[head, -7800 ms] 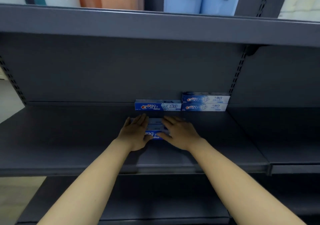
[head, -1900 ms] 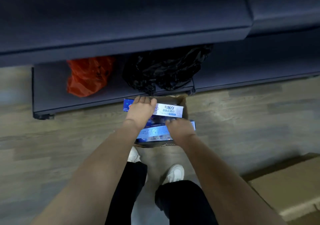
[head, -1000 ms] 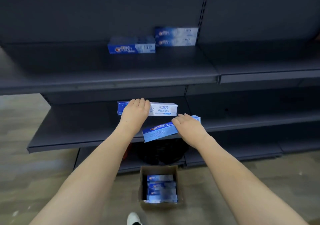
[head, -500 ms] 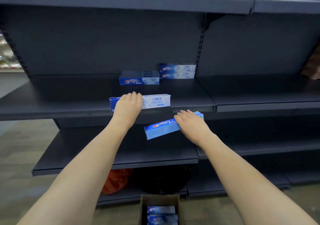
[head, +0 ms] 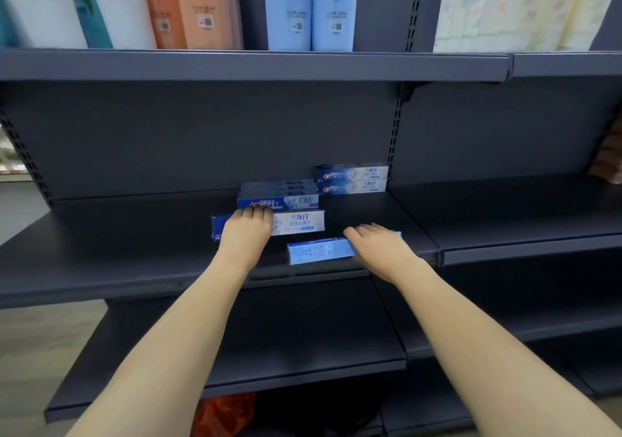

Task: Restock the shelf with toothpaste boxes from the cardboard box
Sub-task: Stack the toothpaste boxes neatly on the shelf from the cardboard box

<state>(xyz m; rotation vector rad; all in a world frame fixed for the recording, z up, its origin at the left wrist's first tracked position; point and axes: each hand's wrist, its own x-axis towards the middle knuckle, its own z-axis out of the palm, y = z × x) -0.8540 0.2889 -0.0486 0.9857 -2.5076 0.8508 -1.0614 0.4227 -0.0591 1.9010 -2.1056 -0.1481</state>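
My left hand (head: 247, 231) grips a blue-and-white toothpaste box (head: 298, 223), held level just in front of the boxes lying on the dark shelf (head: 117, 251). My right hand (head: 380, 246) holds a second toothpaste box (head: 319, 251), slightly tilted, low over the shelf's front part. Behind them lies a row of toothpaste boxes (head: 279, 197), and at the back right against the upright stands a stack of two boxes (head: 351, 179). The cardboard box is out of view.
The shelf above (head: 252, 64) carries tall bottles (head: 291, 5) and packs of tissue (head: 511, 5). Lower dark shelves (head: 269, 345) run below, with an orange bag (head: 225, 416) at the bottom. A neighbouring shelf bay (head: 521, 217) lies to the right.
Both hands have lifted their boxes from in front of the lower shelves up to the middle shelf. The cardboard box on the floor has dropped out of view.
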